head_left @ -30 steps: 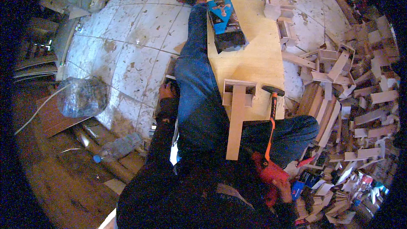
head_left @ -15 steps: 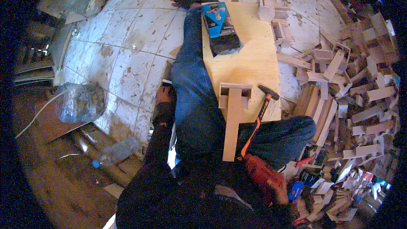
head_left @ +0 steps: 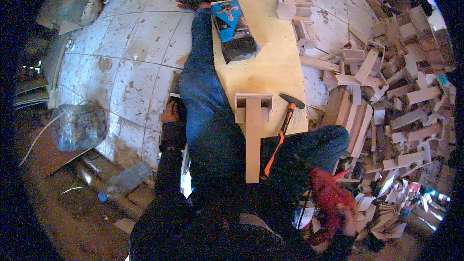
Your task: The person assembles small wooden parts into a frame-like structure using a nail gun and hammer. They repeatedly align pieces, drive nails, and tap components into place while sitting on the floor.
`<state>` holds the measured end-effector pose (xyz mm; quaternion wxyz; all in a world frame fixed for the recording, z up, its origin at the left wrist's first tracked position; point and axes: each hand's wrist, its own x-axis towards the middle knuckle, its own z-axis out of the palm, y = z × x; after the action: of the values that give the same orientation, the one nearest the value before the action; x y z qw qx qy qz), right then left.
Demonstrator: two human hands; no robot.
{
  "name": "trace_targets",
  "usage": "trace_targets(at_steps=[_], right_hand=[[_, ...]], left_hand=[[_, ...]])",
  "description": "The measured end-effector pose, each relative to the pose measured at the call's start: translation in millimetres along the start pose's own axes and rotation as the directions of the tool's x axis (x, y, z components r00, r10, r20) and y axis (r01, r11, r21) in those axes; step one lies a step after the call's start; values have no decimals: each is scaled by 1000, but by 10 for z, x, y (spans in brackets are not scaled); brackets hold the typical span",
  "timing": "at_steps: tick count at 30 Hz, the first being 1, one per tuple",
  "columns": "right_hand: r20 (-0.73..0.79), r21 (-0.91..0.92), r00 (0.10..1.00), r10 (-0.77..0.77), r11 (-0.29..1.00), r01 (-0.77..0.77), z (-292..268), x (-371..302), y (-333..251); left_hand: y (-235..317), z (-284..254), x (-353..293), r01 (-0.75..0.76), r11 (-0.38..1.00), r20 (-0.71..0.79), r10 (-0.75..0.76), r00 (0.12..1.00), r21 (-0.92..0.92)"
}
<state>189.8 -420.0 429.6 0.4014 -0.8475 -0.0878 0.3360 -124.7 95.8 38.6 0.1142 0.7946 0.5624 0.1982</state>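
Observation:
My right hand (head_left: pixel 347 216) is closed round a bulky red handheld tool (head_left: pixel 329 189) at the lower right, beside my bent knee; blur hides its exact kind. My left hand (head_left: pixel 170 111) is low beside my left thigh, next to a pale wooden piece (head_left: pixel 174 84). Its fingers are partly hidden and dark. In front of me, a small wooden box frame (head_left: pixel 240 106) with a long wooden strip (head_left: pixel 253 147) across it lies at the near end of a plywood board (head_left: pixel 273 63). The strip reaches over my lap. A hammer (head_left: pixel 284 128) with an orange and black handle lies just right of it.
A blue and black box (head_left: pixel 233 24) stands on the board's far left. Small wooden frames (head_left: pixel 303 34) sit at its right edge. A large heap of wood pieces (head_left: pixel 411 116) fills the right side. A clear plastic bag (head_left: pixel 79 126) and a plastic bottle (head_left: pixel 126 180) lie at left.
My right hand has moved right with the red tool, away from the wooden strip's near end. The whole scene has shifted slightly left. My left hand stays beside my thigh.

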Motion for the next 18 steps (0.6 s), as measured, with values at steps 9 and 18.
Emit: trace_targets(at_steps=[9, 18], right_hand=[[188, -276, 974, -125, 945, 174, -170, 183, -1328], [361, -454, 929, -85, 854, 255, 124, 287, -2086]], left_hand=[[889, -964, 291, 467, 608, 241, -418, 876, -642], [3135, -1422, -234, 772, -238, 763, 149, 629, -590]])
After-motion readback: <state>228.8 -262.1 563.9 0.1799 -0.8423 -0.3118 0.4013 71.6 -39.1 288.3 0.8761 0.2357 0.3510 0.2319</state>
